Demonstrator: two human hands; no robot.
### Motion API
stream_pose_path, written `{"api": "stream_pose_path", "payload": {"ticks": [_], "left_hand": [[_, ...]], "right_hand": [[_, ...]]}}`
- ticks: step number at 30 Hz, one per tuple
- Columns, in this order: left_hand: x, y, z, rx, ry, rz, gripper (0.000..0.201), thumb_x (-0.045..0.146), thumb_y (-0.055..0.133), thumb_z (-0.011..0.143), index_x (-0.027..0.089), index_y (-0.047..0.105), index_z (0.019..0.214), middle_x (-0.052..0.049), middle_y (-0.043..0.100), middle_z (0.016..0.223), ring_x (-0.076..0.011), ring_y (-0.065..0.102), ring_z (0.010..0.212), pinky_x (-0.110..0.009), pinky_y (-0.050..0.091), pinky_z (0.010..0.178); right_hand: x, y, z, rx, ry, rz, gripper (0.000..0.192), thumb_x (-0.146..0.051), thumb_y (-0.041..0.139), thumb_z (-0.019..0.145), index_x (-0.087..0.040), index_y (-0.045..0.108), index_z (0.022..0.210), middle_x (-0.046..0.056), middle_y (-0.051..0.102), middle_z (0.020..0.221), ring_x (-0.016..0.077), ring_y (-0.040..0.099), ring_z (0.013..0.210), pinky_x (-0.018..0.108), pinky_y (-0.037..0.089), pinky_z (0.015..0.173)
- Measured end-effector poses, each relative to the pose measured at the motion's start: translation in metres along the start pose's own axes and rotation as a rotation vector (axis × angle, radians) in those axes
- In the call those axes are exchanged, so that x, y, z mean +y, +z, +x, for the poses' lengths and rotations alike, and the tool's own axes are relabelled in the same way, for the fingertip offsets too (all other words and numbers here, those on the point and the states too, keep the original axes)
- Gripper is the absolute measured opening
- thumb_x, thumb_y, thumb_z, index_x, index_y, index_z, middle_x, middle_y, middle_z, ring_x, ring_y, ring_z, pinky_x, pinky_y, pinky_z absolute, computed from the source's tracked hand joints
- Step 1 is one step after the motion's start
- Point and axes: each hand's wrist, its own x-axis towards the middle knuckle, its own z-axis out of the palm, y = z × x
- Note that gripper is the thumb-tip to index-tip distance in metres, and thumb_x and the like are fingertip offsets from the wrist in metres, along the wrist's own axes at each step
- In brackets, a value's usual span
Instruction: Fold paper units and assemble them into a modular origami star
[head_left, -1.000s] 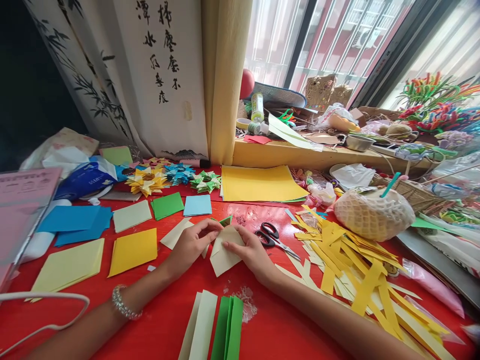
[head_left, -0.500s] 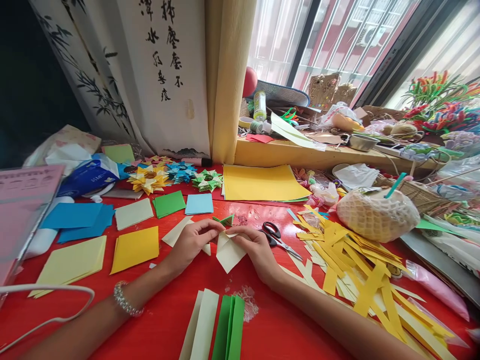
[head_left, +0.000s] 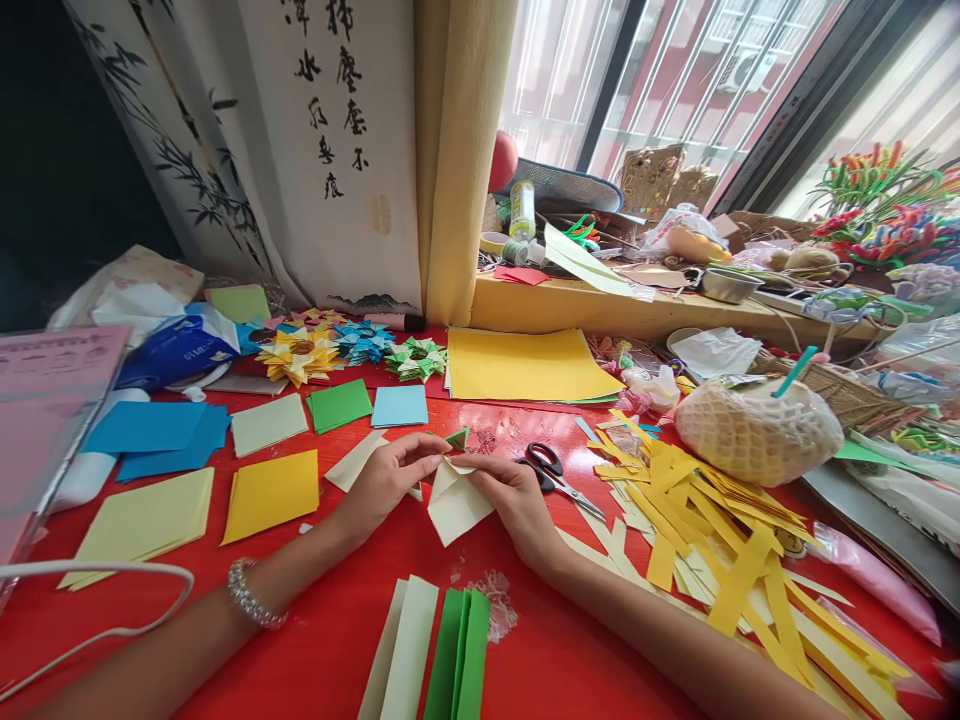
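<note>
Between my hands is a cream piece of folded paper [head_left: 456,508], its pointed corner toward me. My left hand [head_left: 396,482] pinches its upper left edge with thumb and forefinger. The thumb of my right hand [head_left: 517,500] lies on its upper right, the fingers behind it. Behind my fingertips a small folded green paper [head_left: 457,438] peeks out, mostly hidden. Another cream folded paper [head_left: 358,460] lies just beyond my left hand. Nearer to me are folded cream strips [head_left: 401,650] and folded green strips [head_left: 459,655]. Black-handled scissors [head_left: 559,478] lie right of my right hand.
Stacks of yellow squares [head_left: 271,497], blue squares [head_left: 157,435] and green squares [head_left: 339,406] lie on the left. Finished paper stars [head_left: 298,355] sit at the back. Yellow paper strips [head_left: 690,510] pile up on the right, beside a netted coconut [head_left: 757,430] with a straw.
The cream paper has shifted and turned slightly to the left between my fingers. Both hands keep their hold, with only small finger movements.
</note>
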Motion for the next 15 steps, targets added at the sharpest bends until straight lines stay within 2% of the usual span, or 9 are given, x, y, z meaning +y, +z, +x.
{"api": "stream_pose_path", "payload": {"ticks": [5, 15], "left_hand": [[0.0032, 0.0017, -0.0020, 0.044, 0.075, 0.171, 0.029, 0.041, 0.043, 0.082, 0.021, 0.062, 0.091, 0.000, 0.061, 0.079, -0.0159, 0.055, 0.077, -0.023, 0.042, 0.066], [0.0025, 0.0003, -0.0026, 0.035, 0.142, 0.316, 0.028, 0.038, 0.041, 0.082, 0.019, 0.061, 0.079, 0.000, 0.061, 0.076, -0.0161, 0.054, 0.074, -0.023, 0.040, 0.066]], "right_hand": [[0.0004, -0.0004, -0.0007, -0.001, -0.037, -0.025, 0.026, -0.025, 0.048, 0.079, -0.024, 0.068, 0.095, 0.003, 0.068, 0.090, 0.0192, 0.059, 0.083, 0.027, 0.043, 0.068], [0.0000, 0.0009, -0.0015, -0.012, -0.032, -0.091, 0.026, -0.026, 0.047, 0.079, -0.023, 0.069, 0.094, 0.003, 0.068, 0.085, 0.0194, 0.059, 0.080, 0.028, 0.044, 0.067]]}}
